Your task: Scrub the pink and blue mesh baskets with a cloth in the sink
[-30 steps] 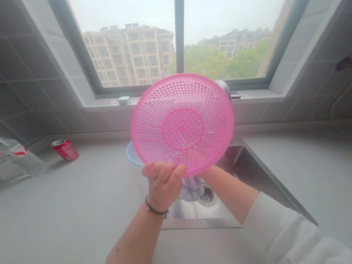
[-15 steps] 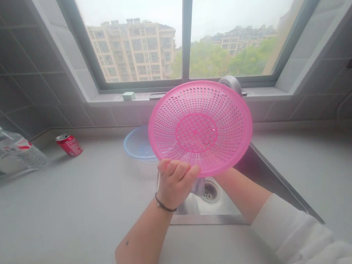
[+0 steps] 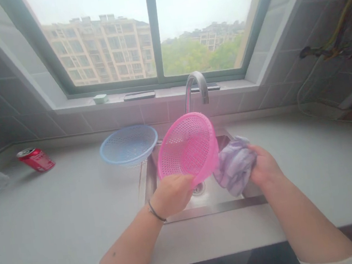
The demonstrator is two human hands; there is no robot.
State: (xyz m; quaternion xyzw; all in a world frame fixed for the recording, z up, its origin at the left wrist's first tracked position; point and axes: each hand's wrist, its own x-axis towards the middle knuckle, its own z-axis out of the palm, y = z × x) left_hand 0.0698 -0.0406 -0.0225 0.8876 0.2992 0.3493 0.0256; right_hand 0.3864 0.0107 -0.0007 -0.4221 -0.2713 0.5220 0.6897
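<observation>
A person holds a pink, round, perforated plastic basket [image 3: 172, 151] tilted over a rectangular stainless-steel sink [image 3: 211, 210] beneath a window.
From where I stand, the left hand [image 3: 172, 194] grips the basket's near rim, its open side angled back toward the person, while the right hand [image 3: 265, 166] clutches a crumpled purple-and-white patterned cloth [image 3: 235, 165] just beside the basket's right side; whether cloth and basket touch, I cannot tell. A curved silver metal faucet [image 3: 200, 86] rises behind. To the left, a light-blue, round, perforated plastic basket [image 3: 110, 158] sits on the pale grey bench [image 3: 83, 212] by the sink's edge, with a red metal drink can [image 3: 36, 161] farther along.
</observation>
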